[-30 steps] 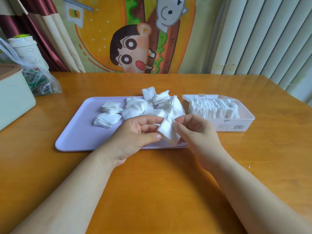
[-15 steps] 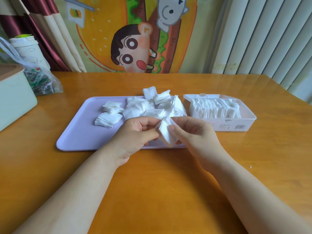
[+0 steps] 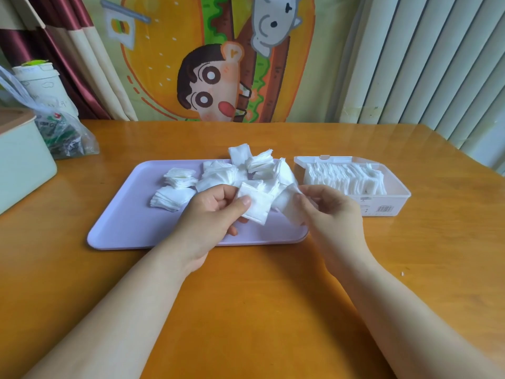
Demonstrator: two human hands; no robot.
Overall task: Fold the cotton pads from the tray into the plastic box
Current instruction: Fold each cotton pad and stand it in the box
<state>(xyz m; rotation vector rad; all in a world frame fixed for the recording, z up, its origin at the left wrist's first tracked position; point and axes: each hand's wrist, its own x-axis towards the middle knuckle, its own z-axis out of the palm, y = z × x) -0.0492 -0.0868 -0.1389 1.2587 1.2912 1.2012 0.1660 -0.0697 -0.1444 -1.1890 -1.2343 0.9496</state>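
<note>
L hand (image 3: 213, 214) over the tray's (image 3: 128, 222) near edge, thumb and curled fingers clamped on a square cotton pad (image 3: 257, 207), held flat-ish. R hand (image 3: 330, 212) just at 3 o'clock of it, fingertips pinched on a second pad (image 3: 287, 203); that one is blurred, so its shape is unclear. The two pads touch or overlap, can't tell which. Loose pile of pads (image 3: 246, 168) toward 12 o'clock on the tray, two small stacks (image 3: 175, 187) at approx 10 o'clock of the L hand. Plastic box (image 3: 396, 187) sits at 3 o'clock of the tray, just beside it, lid open, w/ a row of folded pads (image 3: 344, 179) standing on edge inside. All on the wooden table (image 3: 259, 310).
</note>
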